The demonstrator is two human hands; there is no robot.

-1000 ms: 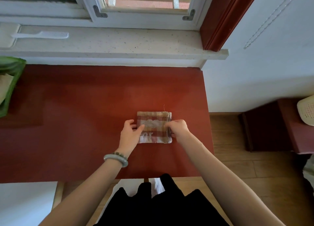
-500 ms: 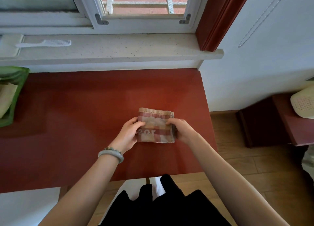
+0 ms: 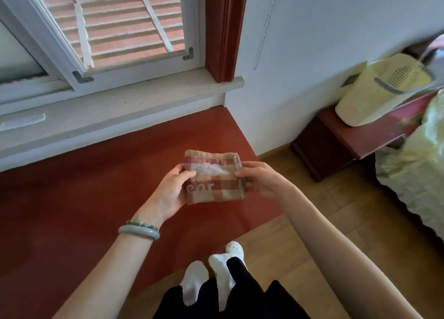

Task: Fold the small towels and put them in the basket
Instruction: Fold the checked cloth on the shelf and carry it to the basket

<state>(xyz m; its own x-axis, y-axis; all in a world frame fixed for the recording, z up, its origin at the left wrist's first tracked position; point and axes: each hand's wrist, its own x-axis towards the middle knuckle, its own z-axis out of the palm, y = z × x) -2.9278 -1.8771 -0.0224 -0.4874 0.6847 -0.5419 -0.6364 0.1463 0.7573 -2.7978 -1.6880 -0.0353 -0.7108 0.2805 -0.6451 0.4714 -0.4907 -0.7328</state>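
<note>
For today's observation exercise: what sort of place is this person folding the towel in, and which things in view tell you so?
Probably a bedroom at home. A bed with a pale cover stands at the right, a low bedside cabinet carries a cream basket, and the red table sits under a window.

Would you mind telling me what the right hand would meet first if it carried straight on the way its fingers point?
The right hand points leftward, already gripping the folded towel; beyond that, probably the left hand on the opposite edge.
</note>
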